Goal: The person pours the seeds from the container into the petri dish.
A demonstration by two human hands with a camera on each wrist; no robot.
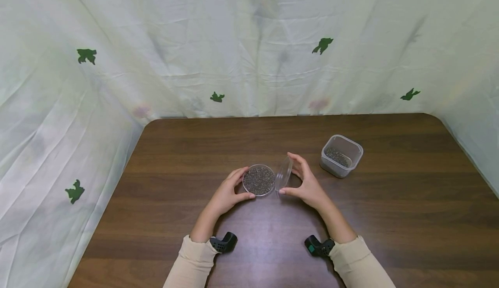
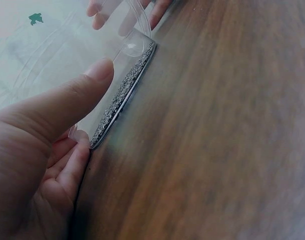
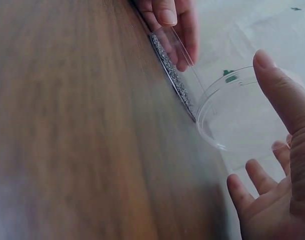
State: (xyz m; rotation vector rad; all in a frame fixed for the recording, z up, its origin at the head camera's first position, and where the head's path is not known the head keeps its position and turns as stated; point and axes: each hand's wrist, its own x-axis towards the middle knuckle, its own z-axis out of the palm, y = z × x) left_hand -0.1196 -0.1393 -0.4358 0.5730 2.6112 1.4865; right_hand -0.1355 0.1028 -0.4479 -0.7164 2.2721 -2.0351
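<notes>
A clear round petri dish [image 1: 259, 180] sits on the table with a layer of dark grey grains in it. My left hand [image 1: 231, 192] holds the dish by its left side, thumb at the near rim and fingers at the far rim. In the left wrist view the grains [image 2: 123, 95] show through the clear wall. My right hand [image 1: 306, 186] grips a clear round lid [image 1: 284, 174] by its edge, thumb at the near side and fingers at the far side. The lid stands tilted nearly upright beside the dish's right rim, as the right wrist view also shows.
A clear square plastic tub [image 1: 341, 156] with more dark grains at its bottom stands to the right, beyond my right hand. The brown wooden table [image 1: 195, 149] meets a pale cloth curtain [image 1: 175, 41] with green leaf shapes along its back edge.
</notes>
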